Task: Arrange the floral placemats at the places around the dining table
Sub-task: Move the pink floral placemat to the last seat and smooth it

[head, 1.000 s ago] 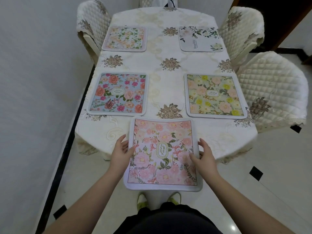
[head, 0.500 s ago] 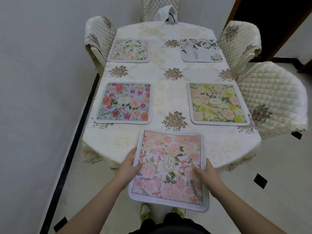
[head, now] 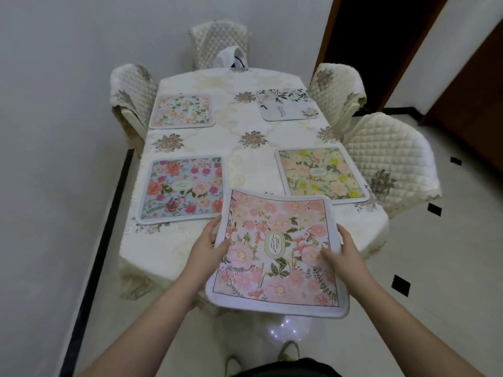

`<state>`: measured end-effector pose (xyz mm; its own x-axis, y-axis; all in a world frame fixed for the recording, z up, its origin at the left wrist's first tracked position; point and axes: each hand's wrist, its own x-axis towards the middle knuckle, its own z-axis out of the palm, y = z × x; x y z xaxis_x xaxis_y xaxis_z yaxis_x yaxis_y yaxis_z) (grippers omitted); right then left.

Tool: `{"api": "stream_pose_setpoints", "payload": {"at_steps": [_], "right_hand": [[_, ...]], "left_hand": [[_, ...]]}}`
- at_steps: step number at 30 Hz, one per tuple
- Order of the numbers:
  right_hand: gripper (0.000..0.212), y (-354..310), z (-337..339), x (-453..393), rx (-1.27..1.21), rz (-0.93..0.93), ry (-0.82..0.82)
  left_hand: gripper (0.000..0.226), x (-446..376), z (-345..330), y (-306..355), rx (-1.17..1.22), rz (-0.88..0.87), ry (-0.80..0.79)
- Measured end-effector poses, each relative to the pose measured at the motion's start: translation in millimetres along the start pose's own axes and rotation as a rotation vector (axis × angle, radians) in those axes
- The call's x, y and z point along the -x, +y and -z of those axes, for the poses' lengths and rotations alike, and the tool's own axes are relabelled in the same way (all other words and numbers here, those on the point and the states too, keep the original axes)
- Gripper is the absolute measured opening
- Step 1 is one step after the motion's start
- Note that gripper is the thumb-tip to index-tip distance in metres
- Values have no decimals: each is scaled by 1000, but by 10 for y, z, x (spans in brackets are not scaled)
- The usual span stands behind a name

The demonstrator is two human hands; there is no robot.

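Note:
I hold a pink floral placemat (head: 277, 251) lifted above the near end of the dining table (head: 245, 164). My left hand (head: 208, 246) grips its left edge, thumb on top. My right hand (head: 344, 253) grips its right edge the same way. The mat bends upward at its far edge and overhangs the table's near end. Four other mats lie flat on the table: a blue rose one (head: 183, 186) near left, a yellow one (head: 321, 175) near right, a peach one (head: 182, 111) far left, a white leafy one (head: 287, 104) far right.
Quilted cream chairs stand around the table: one far left (head: 130, 96), two on the right (head: 337, 91) (head: 389, 161), one at the far end (head: 217, 44) with a white bag on it. A wall runs along the left. A dark doorway (head: 375, 36) opens at the back right.
The pink mat has come up off the table's near end and toward me, held in both hands. I have stepped back, so the table looks farther away.

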<state>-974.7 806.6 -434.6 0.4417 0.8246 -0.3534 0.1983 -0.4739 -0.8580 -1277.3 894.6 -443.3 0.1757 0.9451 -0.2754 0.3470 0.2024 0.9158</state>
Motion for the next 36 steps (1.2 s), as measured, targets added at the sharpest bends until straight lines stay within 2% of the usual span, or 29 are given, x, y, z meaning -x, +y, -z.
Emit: {"api": "stream_pose_setpoints", "payload": {"at_steps": [8,16,19,25,33,36], "right_hand": [[53,-335,515,132,-229,-10,56],[53,-529,1375,333,-298,47,159],[52,-542,1815,424,-305,31,176],[66,-404,2835,735,-309,11,264],[66,-71,4208,1284,-389,51,357],[64,43,4587,1438,-413,58,402]], "left_hand": [[57,-126,-82,639,32,-149,-75],[53,-182,-513,1474,-18,-222,-194],[55,-180,-857,1804,-4,-250,-235],[55,33,-1788,2363,-55,-359,-293],[51,431,-3143,3056,-60,-366,-431],[52,577,-3531,3263,-70,-424,-450]]}}
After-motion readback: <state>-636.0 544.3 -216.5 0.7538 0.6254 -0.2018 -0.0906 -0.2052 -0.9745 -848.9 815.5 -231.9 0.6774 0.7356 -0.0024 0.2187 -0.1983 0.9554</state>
